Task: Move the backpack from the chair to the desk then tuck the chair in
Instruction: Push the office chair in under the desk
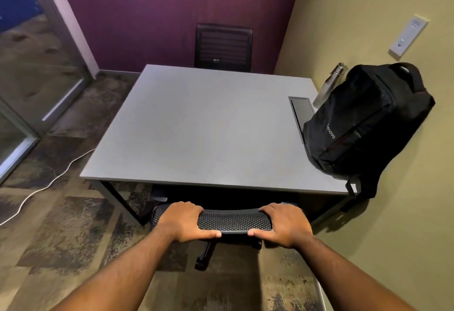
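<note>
The left hand [183, 222] and the right hand [282, 226] each have their grip clamped on the mesh top edge of the chair [234, 220], fingers curled over the far side, thumbs on the near side; the chair's seat lies under the tabletop [196, 126] just beyond the grip, its wheeled base showing below the hands; far to the right of the grip the black backpack [368, 119] stands on the tabletop's right edge against the wall, one strap hanging off; a steel bottle [329, 84] stands just behind it; a second chair [223, 48] faces from the far side.
</note>
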Motion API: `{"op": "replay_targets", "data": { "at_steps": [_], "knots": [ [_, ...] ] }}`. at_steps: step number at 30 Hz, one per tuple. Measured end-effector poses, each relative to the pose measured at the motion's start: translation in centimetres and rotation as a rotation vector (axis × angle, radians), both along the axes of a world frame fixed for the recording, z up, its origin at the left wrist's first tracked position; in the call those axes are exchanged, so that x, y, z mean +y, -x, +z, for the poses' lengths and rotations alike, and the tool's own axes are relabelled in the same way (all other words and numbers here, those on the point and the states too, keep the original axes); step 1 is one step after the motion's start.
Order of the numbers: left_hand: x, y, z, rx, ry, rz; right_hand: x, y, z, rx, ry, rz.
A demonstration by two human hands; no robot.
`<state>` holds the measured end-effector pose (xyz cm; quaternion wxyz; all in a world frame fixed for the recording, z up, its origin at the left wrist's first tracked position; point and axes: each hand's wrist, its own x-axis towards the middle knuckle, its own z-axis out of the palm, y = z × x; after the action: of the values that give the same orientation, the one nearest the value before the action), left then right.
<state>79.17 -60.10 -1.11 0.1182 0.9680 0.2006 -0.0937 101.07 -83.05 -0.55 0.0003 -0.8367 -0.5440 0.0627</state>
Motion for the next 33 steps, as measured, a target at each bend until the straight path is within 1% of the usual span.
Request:
{"op": "replay_targets", "data": {
  "at_steps": [6, 11, 20, 24, 30, 33],
  "knots": [
    [3.2, -0.5, -0.5, -0.047, 0.008, -0.027, 2.4, 0.3, -0.8, -0.018, -0.026, -0.033],
    [4.8, -2.0, -0.5, 0.018, -0.018, -0.037, 3.8, -1.4, -0.5, -0.015, -0.030, -0.021],
    [6.1, -4.2, -0.3, 0.025, -0.035, -0.032, 5.2, -4.0, -0.8, 0.007, -0.063, 0.005],
    [6.1, -4.1, -0.9, -0.018, -0.026, -0.037, 5.2, -3.8, -1.3, 0.004, -0.042, 0.013],
    [6.4, -3.9, -1.3, 0.006, -0.063, -0.031, 5.5, -3.9, -1.5, 0.001, -0.036, 0.011],
    [6.4, -3.9, -1.2, 0.015, -0.048, -0.041, 5.5, -3.8, -1.3, 0.011, -0.037, 0.000]
  ]
}}
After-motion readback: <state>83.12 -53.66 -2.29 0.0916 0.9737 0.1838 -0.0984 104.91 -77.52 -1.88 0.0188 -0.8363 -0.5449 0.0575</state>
